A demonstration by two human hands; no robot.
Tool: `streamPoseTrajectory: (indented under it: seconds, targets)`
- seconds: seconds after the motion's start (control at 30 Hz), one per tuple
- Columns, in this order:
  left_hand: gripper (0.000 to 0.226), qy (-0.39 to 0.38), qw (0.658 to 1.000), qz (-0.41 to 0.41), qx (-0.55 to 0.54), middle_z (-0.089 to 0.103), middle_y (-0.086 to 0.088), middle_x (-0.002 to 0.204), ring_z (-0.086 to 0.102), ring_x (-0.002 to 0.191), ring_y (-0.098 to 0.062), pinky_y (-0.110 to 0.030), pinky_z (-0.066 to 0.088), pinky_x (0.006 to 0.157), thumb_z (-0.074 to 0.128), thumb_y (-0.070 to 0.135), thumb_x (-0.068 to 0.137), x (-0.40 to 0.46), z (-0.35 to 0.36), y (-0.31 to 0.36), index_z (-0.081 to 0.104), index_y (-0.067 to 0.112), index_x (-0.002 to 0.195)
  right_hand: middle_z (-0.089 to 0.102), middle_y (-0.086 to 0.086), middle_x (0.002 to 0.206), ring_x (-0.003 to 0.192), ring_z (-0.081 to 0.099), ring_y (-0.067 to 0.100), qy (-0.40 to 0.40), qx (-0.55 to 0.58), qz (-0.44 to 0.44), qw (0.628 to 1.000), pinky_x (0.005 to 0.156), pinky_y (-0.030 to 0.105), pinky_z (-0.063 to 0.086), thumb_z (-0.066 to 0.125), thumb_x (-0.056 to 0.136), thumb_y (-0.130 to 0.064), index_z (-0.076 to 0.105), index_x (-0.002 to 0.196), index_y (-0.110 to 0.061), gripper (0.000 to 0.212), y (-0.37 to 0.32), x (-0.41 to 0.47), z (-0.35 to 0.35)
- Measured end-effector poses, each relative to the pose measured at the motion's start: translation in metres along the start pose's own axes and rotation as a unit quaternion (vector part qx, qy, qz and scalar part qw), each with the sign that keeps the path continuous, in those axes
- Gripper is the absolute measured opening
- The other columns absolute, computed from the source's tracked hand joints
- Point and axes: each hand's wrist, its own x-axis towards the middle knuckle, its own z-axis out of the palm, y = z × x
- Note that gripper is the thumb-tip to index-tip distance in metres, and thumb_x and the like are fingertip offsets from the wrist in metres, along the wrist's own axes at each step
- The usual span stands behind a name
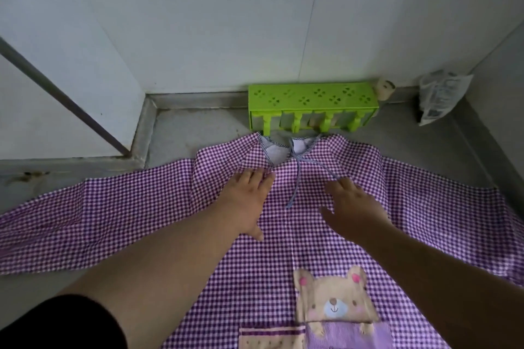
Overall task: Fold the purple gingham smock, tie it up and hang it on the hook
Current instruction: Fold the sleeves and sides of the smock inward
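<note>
The purple gingham smock [147, 215] lies spread flat on the grey floor, both sleeves stretched out left and right, collar toward the wall. A bear patch [334, 300] sits on its front near me. Thin blue ties [296, 178] trail down from the collar between my hands. My left hand [249, 201] rests flat on the cloth below the collar, fingers apart. My right hand [351, 207] presses flat on the cloth to the right of the ties. A green rack with hooks [312, 106] stands against the wall just beyond the collar.
A white wall corner and a grey raised ledge [141, 133] close the left side, with a dark metal bar [62, 96] slanting across. A crumpled plastic bag [439, 96] and a small beige object [384, 89] sit at the wall to the right.
</note>
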Motion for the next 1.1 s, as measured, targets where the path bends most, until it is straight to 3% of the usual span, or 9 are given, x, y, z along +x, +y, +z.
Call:
streamPoseTrajectory:
  seconds: [0.1,0.33,0.57,0.7,0.83,0.93,0.97,1.03,1.1]
  targets:
    - [0.158,-0.03,0.999,0.003,-0.012,-0.005,-0.013,0.175,0.01,0.16,-0.037,-0.055,0.018,0.129,0.082,0.079,0.061,0.003,0.003,0.001,-0.023,0.018,0.162,0.047,0.003,0.136,0.122,0.055,0.028,0.02,0.039,0.013,0.999,0.095,0.045,0.051,0.055,0.089,-0.063,0.041,0.14,-0.023,0.067,-0.014,0.032,-0.004]
    - [0.155,-0.092,0.996,-0.015,-0.018,-0.027,-0.017,0.171,-0.007,0.158,-0.051,-0.061,0.018,0.125,0.083,0.079,0.061,0.01,-0.006,0.009,-0.019,0.024,0.165,0.045,0.012,0.142,0.129,0.053,0.033,-0.016,0.024,0.076,0.997,0.099,0.05,0.052,0.058,0.073,-0.086,0.034,0.147,-0.013,0.107,-0.032,0.082,0.004]
    - [0.163,-0.123,0.992,-0.033,-0.01,-0.039,-0.02,0.164,-0.016,0.154,-0.056,-0.062,0.025,0.124,0.082,0.083,0.056,0.019,-0.001,0.015,-0.033,0.029,0.159,0.066,0.004,0.113,0.101,0.066,0.028,-0.061,0.035,0.069,0.995,0.084,0.041,0.056,0.057,0.093,-0.047,0.062,0.115,-0.02,0.035,-0.038,0.101,0.005]
    - [0.162,-0.13,0.991,-0.031,-0.017,-0.042,-0.02,0.162,-0.017,0.153,-0.057,-0.063,0.028,0.123,0.082,0.084,0.055,0.02,0.001,0.015,-0.035,0.034,0.157,0.067,0.003,0.093,0.085,0.066,0.023,-0.134,0.007,-0.009,0.991,0.08,0.039,0.058,0.049,0.094,-0.039,0.066,0.097,-0.02,0.026,-0.034,0.105,-0.003]
    - [0.159,-0.13,0.991,-0.025,-0.024,-0.044,-0.02,0.161,-0.019,0.153,-0.057,-0.065,0.027,0.123,0.081,0.083,0.057,0.019,0.0,0.015,-0.037,0.04,0.154,0.072,0.005,0.109,0.098,0.069,0.022,-0.193,-0.083,-0.085,0.974,0.082,0.029,0.052,0.048,0.105,-0.024,0.065,0.118,-0.009,0.025,-0.037,0.118,-0.041]
    - [0.158,-0.126,0.991,-0.022,-0.024,-0.045,-0.021,0.159,-0.02,0.152,-0.057,-0.065,0.025,0.123,0.081,0.083,0.059,0.019,-0.001,0.015,-0.04,0.041,0.152,0.07,0.005,0.11,0.08,0.064,0.016,-0.075,0.115,-0.044,0.99,0.069,0.02,0.043,0.052,0.104,-0.018,0.066,0.121,-0.012,0.023,-0.046,0.147,-0.092]
    - [0.158,-0.126,0.992,-0.023,-0.022,-0.045,-0.021,0.159,-0.021,0.152,-0.057,-0.066,0.025,0.124,0.08,0.083,0.059,0.018,0.0,0.015,-0.041,0.041,0.151,0.07,0.004,0.113,0.079,0.064,0.015,-0.003,0.278,-0.005,0.961,0.067,0.021,0.046,0.056,0.103,-0.019,0.064,0.125,-0.014,0.025,-0.048,0.158,-0.109]
    - [0.158,-0.126,0.992,-0.025,-0.019,-0.046,-0.021,0.159,-0.021,0.152,-0.057,-0.066,0.025,0.124,0.08,0.084,0.058,0.018,0.0,0.014,-0.041,0.041,0.151,0.062,0.0,0.132,0.087,0.066,0.011,0.123,0.536,0.036,0.834,0.06,0.022,0.051,0.061,0.1,-0.023,0.054,0.137,-0.024,0.037,-0.052,0.168,-0.13]
    - [0.157,-0.126,0.991,-0.026,-0.02,-0.045,-0.021,0.159,-0.02,0.152,-0.057,-0.065,0.027,0.123,0.08,0.084,0.059,0.018,0.001,0.014,-0.04,0.041,0.152,0.043,-0.003,0.15,0.111,0.06,0.009,0.192,0.49,-0.012,0.85,0.072,0.024,0.056,0.064,0.098,-0.024,0.044,0.145,-0.035,0.052,-0.052,0.162,-0.133]
